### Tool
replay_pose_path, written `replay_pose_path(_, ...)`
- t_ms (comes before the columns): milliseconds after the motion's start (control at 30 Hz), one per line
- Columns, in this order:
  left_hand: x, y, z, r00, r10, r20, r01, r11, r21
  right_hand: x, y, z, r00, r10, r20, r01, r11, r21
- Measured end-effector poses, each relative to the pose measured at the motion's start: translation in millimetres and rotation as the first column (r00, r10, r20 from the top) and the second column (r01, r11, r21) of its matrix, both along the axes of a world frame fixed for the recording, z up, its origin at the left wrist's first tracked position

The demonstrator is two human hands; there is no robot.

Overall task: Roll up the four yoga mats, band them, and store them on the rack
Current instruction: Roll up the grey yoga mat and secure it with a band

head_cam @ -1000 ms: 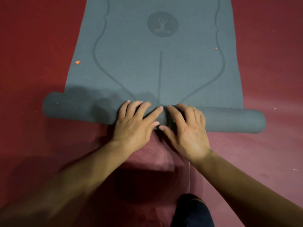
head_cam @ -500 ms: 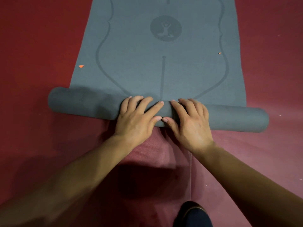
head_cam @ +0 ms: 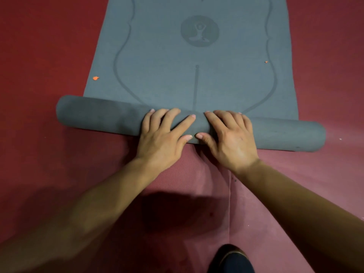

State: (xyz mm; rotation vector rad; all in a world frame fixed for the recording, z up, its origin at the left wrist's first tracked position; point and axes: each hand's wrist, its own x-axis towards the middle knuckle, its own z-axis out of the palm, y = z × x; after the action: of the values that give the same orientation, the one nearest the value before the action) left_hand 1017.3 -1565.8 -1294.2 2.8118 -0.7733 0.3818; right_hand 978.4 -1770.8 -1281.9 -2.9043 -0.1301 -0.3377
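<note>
Grey-blue rubber fills the middle of the scene: a yoga mat [head_cam: 197,79], partly rolled, lies on the floor straight ahead of a person's two bare hands. The rolled part [head_cam: 98,115] runs crosswise under both palms and sticks out well past each hand, its ends slightly off line with the flat sheet. The left hand [head_cam: 163,140] and the right hand [head_cam: 230,142] rest side by side on the middle of the roll, fingers spread and laid flat over its top, gripping nothing; the two thumb tips sit just beside each other at the near edge of the roll, and whether they touch cannot be told. Beyond the fingertips the unrolled length stretches away, printed with a centre line, two curving guide lines and a round emblem [head_cam: 200,30] of a seated figure. A small orange speck [head_cam: 95,78] lies on the mat's edge beyond the left hand, a smaller one [head_cam: 266,61] beyond the right hand. Red matting [head_cam: 49,46] covers the floor all around, with a thin seam [head_cam: 229,203] running back from below the right wrist. Near the person, between the forearms, a dark rounded shape [head_cam: 230,259] shows; what it is cannot be told.
</note>
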Motion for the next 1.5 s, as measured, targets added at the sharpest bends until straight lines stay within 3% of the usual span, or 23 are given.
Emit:
replay_pose_path(633,41,-14,6,1.000,0.013,0.014,-0.014,1.000,0.004,29,-11,3,1.000,-0.010,0.013,0.010,0.999,0.034)
replay_pose_path(933,48,-19,0,0.998,0.001,0.067,0.001,1.000,-0.016,43,-29,-2,0.991,0.103,0.085,-0.101,0.995,-0.017)
replay_pose_path(1200,82,-32,5,0.999,0.015,0.030,-0.016,0.999,0.034,60,-30,2,1.000,0.027,-0.004,-0.026,0.995,0.095)
replay_pose_path(1500,92,-36,25,0.998,0.026,-0.060,-0.020,0.995,0.098,86,-38,9,0.999,0.044,-0.020,-0.042,0.997,0.057)
